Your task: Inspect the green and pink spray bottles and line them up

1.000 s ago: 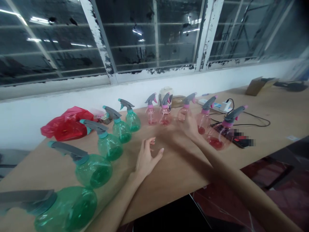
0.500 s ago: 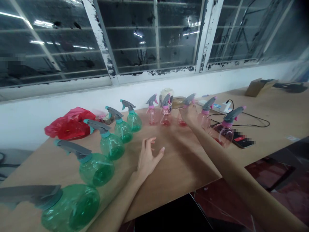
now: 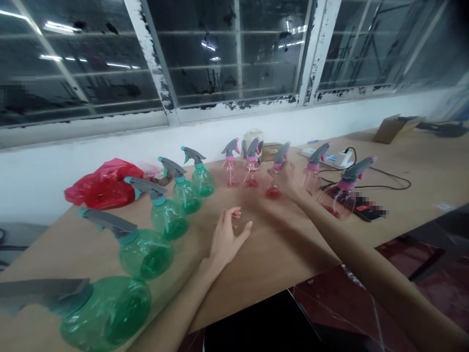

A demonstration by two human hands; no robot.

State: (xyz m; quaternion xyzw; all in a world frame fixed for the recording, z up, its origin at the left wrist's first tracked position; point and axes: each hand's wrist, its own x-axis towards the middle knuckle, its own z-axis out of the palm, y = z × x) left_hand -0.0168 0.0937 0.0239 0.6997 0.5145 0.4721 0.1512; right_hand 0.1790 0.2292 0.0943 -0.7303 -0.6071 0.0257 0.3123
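My right hand [image 3: 288,180], blurred, is at the right side of a pink spray bottle [image 3: 273,189] with a grey trigger head and closes round its upper body. Some of its fingers are hidden. My left hand [image 3: 227,237] hovers over the middle of the table, fingers curved and apart, holding nothing. Two more pink spray bottles [image 3: 230,174] stand to the left of the held one, and two others [image 3: 339,200] to its right. Along the left runs a row of several green spray bottles [image 3: 146,254] with grey and teal heads. Liquid shows in the bottoms of the bottles.
A red plastic bag [image 3: 106,186] lies at the back left by the wall. Behind the pink bottles is a white container [image 3: 252,136]. On the right are a phone [image 3: 368,210], a power strip [image 3: 339,159] with a black cable, and a cardboard box [image 3: 394,128].
The pink spray bottle at my right hand has shifted slightly left and nearer to me, and the hand has come down with it. My left hand's fingers have curled a little more.
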